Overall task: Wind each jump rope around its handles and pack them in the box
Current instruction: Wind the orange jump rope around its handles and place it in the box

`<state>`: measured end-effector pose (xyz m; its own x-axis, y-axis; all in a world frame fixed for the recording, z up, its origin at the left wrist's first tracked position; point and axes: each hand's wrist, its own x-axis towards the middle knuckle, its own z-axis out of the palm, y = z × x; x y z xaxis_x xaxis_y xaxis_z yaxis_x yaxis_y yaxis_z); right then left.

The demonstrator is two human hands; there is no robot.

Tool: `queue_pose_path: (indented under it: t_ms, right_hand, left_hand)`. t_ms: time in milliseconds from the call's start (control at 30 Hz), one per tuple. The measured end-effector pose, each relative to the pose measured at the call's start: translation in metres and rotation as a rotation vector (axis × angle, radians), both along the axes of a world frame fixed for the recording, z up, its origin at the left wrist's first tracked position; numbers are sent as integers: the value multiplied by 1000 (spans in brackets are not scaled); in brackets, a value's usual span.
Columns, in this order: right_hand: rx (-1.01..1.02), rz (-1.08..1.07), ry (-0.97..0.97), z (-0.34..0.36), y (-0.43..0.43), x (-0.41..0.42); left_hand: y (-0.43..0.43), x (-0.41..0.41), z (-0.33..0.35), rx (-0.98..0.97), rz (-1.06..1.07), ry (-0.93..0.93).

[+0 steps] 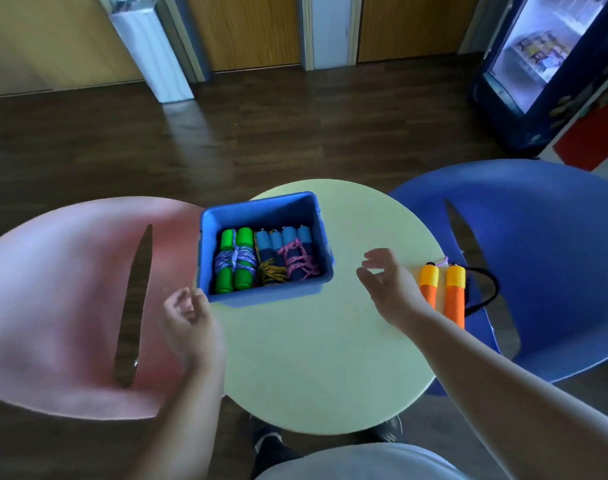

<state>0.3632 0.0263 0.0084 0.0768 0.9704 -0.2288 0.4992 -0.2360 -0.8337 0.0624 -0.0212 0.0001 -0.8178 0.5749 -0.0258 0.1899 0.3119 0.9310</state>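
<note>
both hands free, three ropes in the box

my left hand [188, 317] hangs over the table's [313, 358] edge with its fingers loosely curled and nothing in them. the box [271, 294] sits just ahead of it and a little to its right, with the near corner right by my fingertips. i cannot tell whether they touch it.

my right hand [387, 285] hovers above the table, fingers spread and relaxed, holding nothing. the box is to its left, close but apart. the orange rope [453, 292] is just to its right, at the table's rim. its two handles lie side by side, and my wrist hides part of the nearer one. a dark cord [486, 289] loops out from them, farther right over the blue chair [538, 271].

three wound ropes lie side by side in the box. the green rope [235, 259] is on the side nearest my left hand, its handles bound with purple cord. the yellow rope [269, 261] is in the middle, on blue handles. the pink rope [299, 259], also on blue handles, is on the side nearest my right hand.

a pink chair [53, 306] stands to the left of my left hand.
</note>
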Motion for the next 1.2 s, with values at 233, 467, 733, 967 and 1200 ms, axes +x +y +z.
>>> queue_pose_path:
  t_ms: [233, 467, 733, 967, 1200]
  right_hand:
    - [38, -277, -201, -25, -38, 89]
    - [-245, -379, -113, -45, -54, 163]
    - [-262, -239, 15, -60, -62, 167]
    - [-271, -319, 210, -66, -63, 171]
    - [-257, -376, 643, -40, -69, 158]
  left_hand:
    - [-28, 140, -13, -24, -409, 98]
    - [3, 264, -46, -401, -1159, 239]
    - [25, 319, -62, -544, -1292, 245]
    - [31, 323, -54, -558, -1171, -25]
    - [14, 306, -20, -385, -1019, -414]
